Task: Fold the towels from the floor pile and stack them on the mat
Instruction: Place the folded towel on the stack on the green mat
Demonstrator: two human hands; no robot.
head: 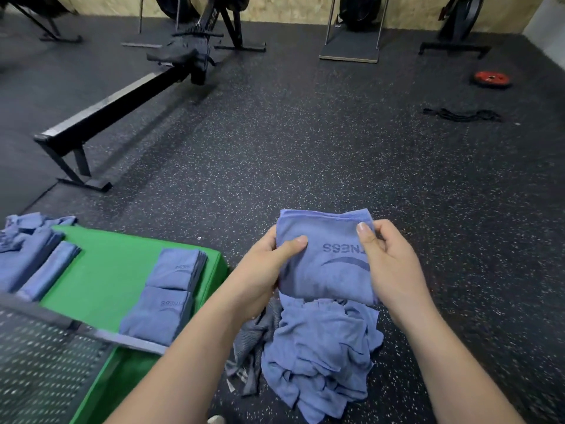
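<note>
Holding folded towel over floor pile, stacks on mat

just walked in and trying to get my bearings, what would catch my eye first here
The folded blue towel held up at centre, gripped by the left hand and right hand over a crumpled towel pile on the speckled floor. To the left, a bright green mat carries stacks of folded towels.

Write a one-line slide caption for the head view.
The left hand and right hand hold a folded towel over the pile; stacks lie on the mat.
</note>
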